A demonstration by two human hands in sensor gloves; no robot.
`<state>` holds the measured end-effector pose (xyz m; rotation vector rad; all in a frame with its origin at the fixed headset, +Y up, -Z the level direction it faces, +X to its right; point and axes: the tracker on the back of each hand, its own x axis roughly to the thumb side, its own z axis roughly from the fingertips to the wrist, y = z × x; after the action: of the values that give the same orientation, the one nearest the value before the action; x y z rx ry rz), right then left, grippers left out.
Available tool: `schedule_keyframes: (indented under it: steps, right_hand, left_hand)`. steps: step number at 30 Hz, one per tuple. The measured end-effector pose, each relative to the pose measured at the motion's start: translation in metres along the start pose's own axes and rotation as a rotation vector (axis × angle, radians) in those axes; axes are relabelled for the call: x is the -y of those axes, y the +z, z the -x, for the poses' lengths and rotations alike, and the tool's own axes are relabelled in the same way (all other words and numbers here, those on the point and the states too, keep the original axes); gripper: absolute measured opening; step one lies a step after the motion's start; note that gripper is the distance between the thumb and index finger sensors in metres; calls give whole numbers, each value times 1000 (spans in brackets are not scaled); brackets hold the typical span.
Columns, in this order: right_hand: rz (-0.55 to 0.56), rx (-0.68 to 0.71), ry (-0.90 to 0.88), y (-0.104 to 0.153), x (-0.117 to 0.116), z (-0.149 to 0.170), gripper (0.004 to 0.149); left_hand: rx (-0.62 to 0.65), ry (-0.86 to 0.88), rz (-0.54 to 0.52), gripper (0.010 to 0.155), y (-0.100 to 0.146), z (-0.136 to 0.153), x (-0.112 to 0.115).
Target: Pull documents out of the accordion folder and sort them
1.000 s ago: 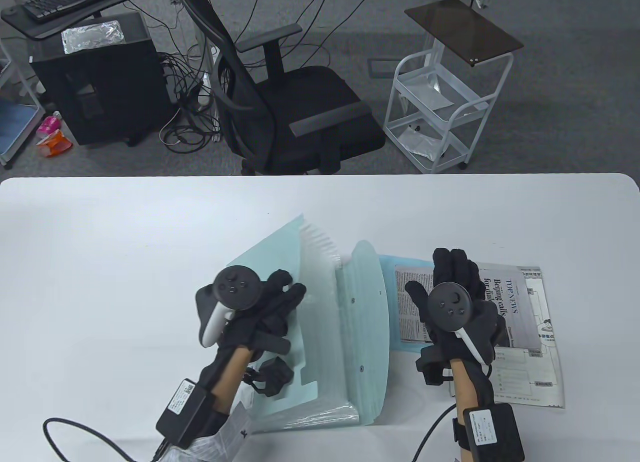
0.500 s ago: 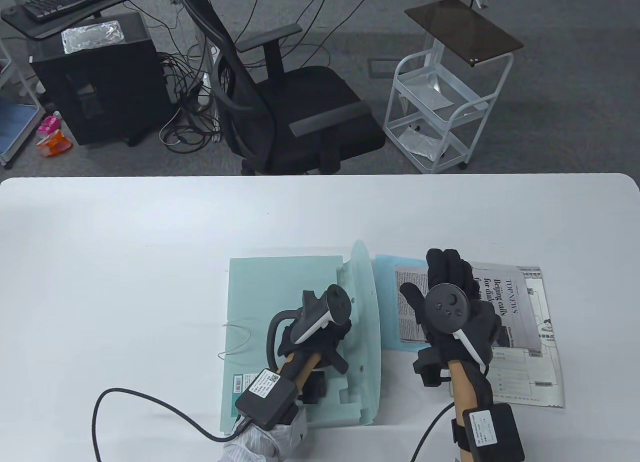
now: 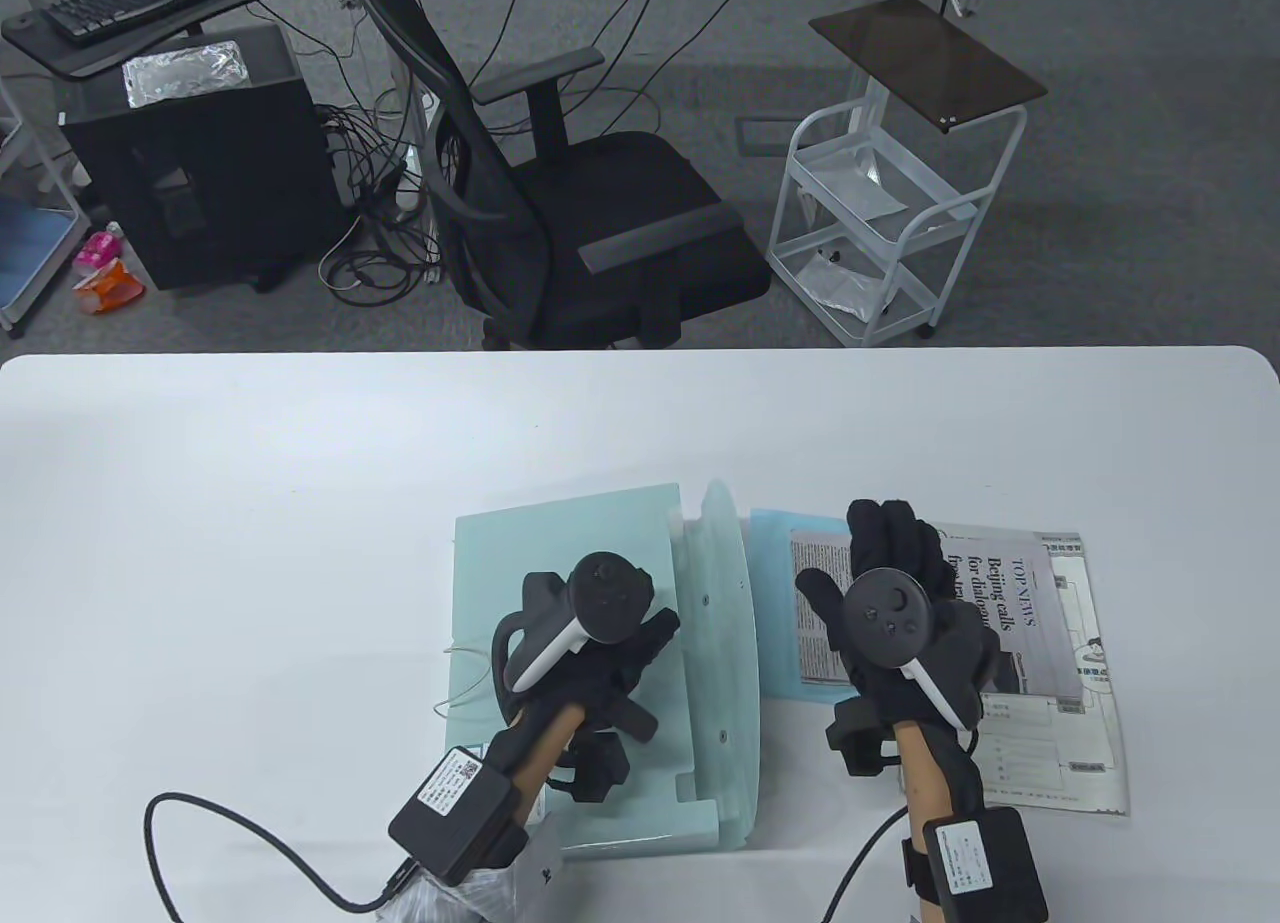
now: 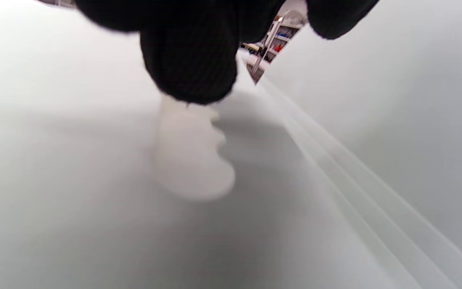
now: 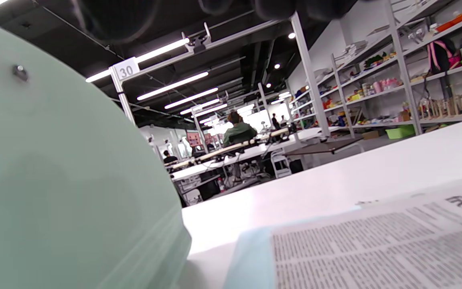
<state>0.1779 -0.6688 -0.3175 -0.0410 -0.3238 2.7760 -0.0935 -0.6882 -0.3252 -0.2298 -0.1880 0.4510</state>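
Note:
A pale green accordion folder lies flat and closed at the table's front middle, its rounded flap standing up along its right side. My left hand rests on top of the folder; in the left wrist view a fingertip touches the folder beside a white clasp. My right hand lies flat, fingers extended, on a newspaper. The newspaper lies over a blue sheet and a printed form, right of the folder. The right wrist view shows the flap and newspaper.
A thin elastic cord loops off the folder's left edge. A black cable trails from my left wrist near the front edge. Beyond the far table edge stand an office chair and a white cart.
The folder's raised, fanned-open front cover has come down and the folder now lies flat. My left hand moved right onto it. My right hand has stayed on the newspaper.

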Motion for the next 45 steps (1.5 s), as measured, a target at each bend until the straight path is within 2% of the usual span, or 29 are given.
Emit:
schedule_keyframes:
  steps: [3,9,15,19,27,31,34,37,39,41,42,45]
  right_hand:
    - [-4,1,2,0,0,-1,76]
    - [-13,8,8,0,-1,-2,76]
    - [-27,15,37,1,-5,-6,76]
    - [-44,26,71,2,-10,-10,76]
    - [-99,89,117,6,-23,-27,76]
    - [-202,178,-8,16,-31,-51,77]
    - [-281,286,-14,26,-43,-73,76]
    - [-386,422,89,41,-68,-95,74]
    - [-511,496,179,49,-87,-103,74]
    - [-647,502,296,56,-106,-107,79]
    - [-679,508,366,60,-116,-108,80]
    - [-673,543,466,68,-132,-111,81]
  left_hand:
    - [-13,-46,-8,70,9,21,-6]
    - [-127,-284,115,75,22,68,-6]
    - [-232,-432,242,75,32,103,3]
    - [-239,-409,278,76,30,113,14]
    - [-271,-483,303,78,26,113,28]
    - [-269,-469,298,78,26,114,28]
    - [-264,-467,292,78,26,115,28]
    - [-260,-458,289,78,26,116,28]
    - [-257,-450,285,78,26,117,28]
    - [-254,-443,282,78,26,118,28]
    - [-254,-438,283,78,26,118,28]
    - [-252,-436,284,78,26,119,27]
